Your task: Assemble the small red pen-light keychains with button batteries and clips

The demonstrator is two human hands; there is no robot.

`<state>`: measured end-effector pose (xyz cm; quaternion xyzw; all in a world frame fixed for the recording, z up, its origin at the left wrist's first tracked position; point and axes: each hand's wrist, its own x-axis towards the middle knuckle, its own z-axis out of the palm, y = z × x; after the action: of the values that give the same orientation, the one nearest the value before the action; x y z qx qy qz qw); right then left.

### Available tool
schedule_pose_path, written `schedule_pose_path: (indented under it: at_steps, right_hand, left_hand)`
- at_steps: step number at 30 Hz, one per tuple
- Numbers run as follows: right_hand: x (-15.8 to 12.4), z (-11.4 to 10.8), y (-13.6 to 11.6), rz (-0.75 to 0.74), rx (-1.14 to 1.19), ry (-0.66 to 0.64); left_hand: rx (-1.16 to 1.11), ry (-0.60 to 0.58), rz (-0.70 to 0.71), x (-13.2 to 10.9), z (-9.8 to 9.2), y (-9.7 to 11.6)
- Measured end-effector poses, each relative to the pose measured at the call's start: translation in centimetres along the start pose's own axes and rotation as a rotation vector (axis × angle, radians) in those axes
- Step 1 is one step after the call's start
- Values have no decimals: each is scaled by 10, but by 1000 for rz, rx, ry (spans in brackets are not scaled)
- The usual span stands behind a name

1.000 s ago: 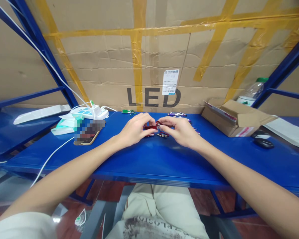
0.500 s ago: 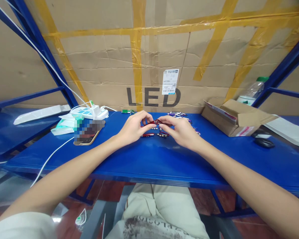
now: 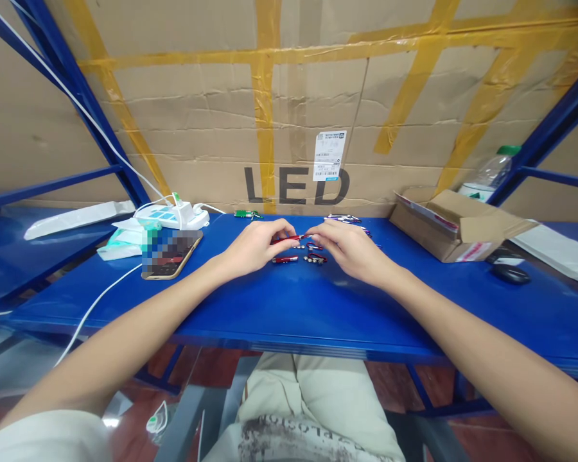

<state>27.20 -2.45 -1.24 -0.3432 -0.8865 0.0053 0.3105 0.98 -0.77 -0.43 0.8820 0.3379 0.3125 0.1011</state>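
Observation:
Above the middle of the blue table, my left hand is closed around a small red flashlight, its slim tube pointing right. My right hand pinches the far end of the same flashlight between thumb and fingers; what exactly lies under those fingertips is hidden. Another red flashlight lies on the table just below my left fingers. Near my right thumb are several button cells and a red carabiner clip. More slim coloured flashlights lie behind my right hand, partly covered by it.
A green flashlight lies at the table's back. To the left are a phone, a power strip and a crumpled packet. An open cardboard box, a black mouse and a bottle stand right.
My right hand has shifted slightly and its fingers have closed up at the flashlight's end, showing more of the red tube. My left hand stays nearly in place, still holding it.

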Motion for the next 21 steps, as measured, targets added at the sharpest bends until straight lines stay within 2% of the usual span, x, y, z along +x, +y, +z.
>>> schedule_pose_path:
  at_steps: [6, 10, 16, 21]
  right_hand:
    - [1, -2, 0, 44, 56, 6]
    - [3, -6, 1, 49, 178, -42]
    - [2, -14, -3, 85, 336, -294]
    - [1, -16, -6, 79, 364, -487]
  left_hand:
    - [-77, -69, 3, -1, -6, 3]
    - [-155, -199, -19, -3, -10, 6]
    - [-84, -344, 30, -3, -15, 4]
    - [-127, -514, -33, -3, -14, 4]
